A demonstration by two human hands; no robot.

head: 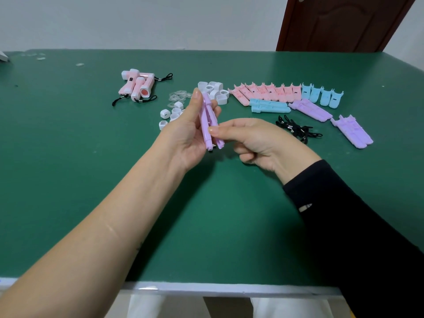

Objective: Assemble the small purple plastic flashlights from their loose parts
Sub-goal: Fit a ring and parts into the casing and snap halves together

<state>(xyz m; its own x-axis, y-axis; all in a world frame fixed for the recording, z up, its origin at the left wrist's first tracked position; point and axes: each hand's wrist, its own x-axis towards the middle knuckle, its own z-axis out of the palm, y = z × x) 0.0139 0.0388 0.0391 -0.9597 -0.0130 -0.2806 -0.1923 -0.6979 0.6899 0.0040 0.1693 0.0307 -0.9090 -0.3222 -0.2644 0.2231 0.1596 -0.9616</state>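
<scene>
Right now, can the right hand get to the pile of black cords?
Probably yes: the black cords lie uncovered just beyond the right hand, but its fingers pinch the purple halves, so it must let go.

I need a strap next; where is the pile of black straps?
The black straps lie on the green table, right of the right hand, below the purple shells.

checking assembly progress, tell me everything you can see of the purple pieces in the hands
Two slim, pale purple half-shells of matte-looking plastic, held roughly upright above the green table. They meet at the top and splay apart toward the bottom, not yet closed. The left hand cradles them; the right hand pinches the nearer shell.
</scene>
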